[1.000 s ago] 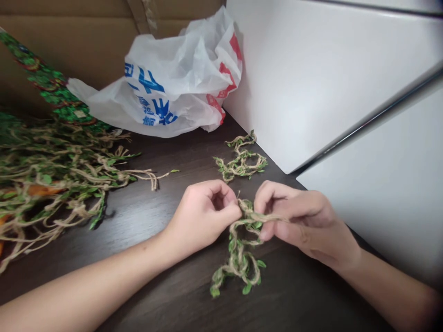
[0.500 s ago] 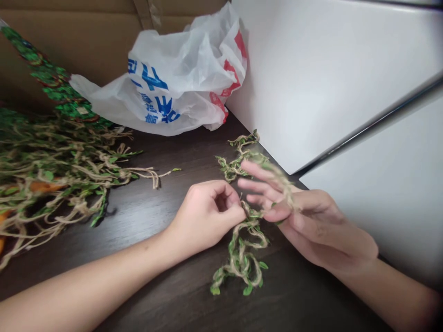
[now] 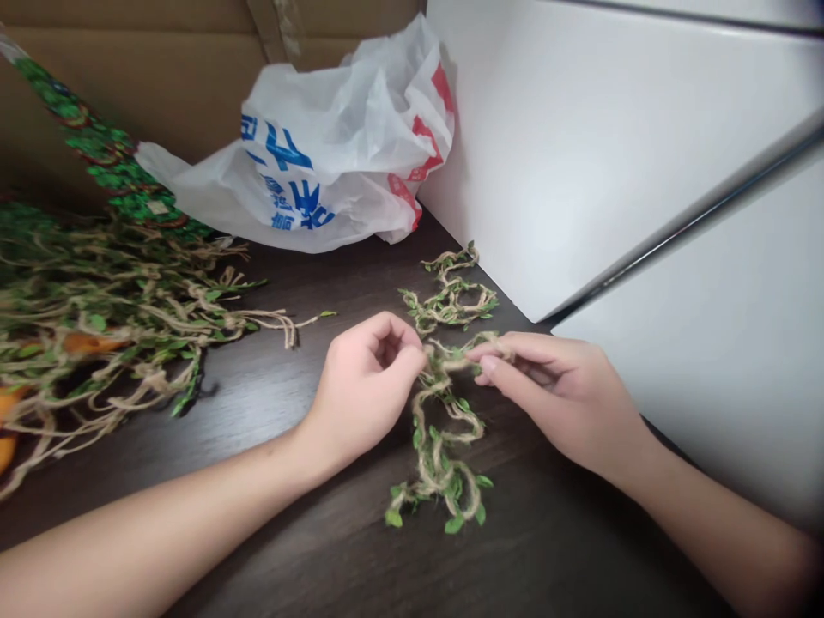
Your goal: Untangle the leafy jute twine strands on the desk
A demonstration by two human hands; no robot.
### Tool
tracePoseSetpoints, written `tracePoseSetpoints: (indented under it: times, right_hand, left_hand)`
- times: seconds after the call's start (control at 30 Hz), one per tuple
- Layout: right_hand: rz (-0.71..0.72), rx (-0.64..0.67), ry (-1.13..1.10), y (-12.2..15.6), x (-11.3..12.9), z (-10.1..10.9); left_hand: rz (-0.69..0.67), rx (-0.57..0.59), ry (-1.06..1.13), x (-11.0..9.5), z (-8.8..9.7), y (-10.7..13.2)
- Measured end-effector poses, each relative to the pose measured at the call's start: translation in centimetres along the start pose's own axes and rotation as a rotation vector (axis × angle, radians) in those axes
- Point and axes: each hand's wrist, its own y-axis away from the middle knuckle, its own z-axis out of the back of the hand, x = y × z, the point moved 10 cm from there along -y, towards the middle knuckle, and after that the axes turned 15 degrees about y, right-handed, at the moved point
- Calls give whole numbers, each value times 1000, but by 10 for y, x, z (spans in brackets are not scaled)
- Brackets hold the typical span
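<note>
A looped length of jute twine with green leaves [image 3: 444, 451] hangs or lies in folds between my hands, over the dark tabletop. My left hand [image 3: 370, 386] pinches its upper part between thumb and fingers. On the other side, my right hand [image 3: 560, 386] is closed on a strand of the same leafy twine, thumb against the fingers. Just beyond my hands lies another small coiled leafy twine [image 3: 451, 300], apart from the left hand. The tips of my left fingers are partly hidden behind the thumb.
A large tangled heap of leafy twine [image 3: 116, 318] covers the left side, with orange pieces [image 3: 90, 343] showing through. Behind it rises a green sequined cone [image 3: 103, 159]. A crumpled white plastic bag [image 3: 335, 129] rests against cardboard [image 3: 129, 77]. White panels [image 3: 547, 129] bound the right.
My right hand, spread and blurred before, is now closed on the twine, lower at the fingertips. My left hand has shifted slightly up and left, and the folded twine with it.
</note>
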Motion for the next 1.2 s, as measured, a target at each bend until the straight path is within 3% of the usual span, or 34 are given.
tracePoseSetpoints:
  times: [0.13, 0.33, 0.43, 0.5, 0.6, 0.77, 0.83, 0.97, 1.03, 1.07, 1.17, 1.2]
  right_hand:
    - [-163, -30, -270, 1, -15, -2]
    - [-214, 30, -595, 5, -20, -16]
    - [-228, 17, -716, 4, -20, -12]
    - [-247, -62, -779, 2, -24, -1]
    - [-277, -207, -821, 1, -33, 16]
    - [-343, -279, -778, 3, -47, 20]
    - [-364, -184, -636, 2, -49, 13]
    - [-366, -23, -112, 3, -49, 13]
    - [-316, 104, -156, 5, -39, 2]
    - [-281, 255, -290, 10, -29, -15]
    - [-223, 960, -773, 56, 22, -80]
    - [-227, 1092, -871, 68, 34, -90]
  left_hand:
    - [-53, 92, -18, -9, -11, 5]
    - [-300, 329, -400, -23, -41, 20]
    - [-300, 348, -383, -20, -40, 18]
    - [-266, 345, -377, -16, -38, 17]
    - [-209, 284, -344, -12, -29, 14]
    - [-4, -100, 52, 2, 14, 4]
    - [23, -152, 128, 3, 20, 2]
    - [-173, -140, 222, -13, 24, -2]
    - [-222, -97, 310, -14, 22, -4]
    - [-208, -46, 351, -12, 18, -6]
    - [-123, 178, 394, -5, -7, -3]
    - [-127, 229, 376, -7, -14, 1]
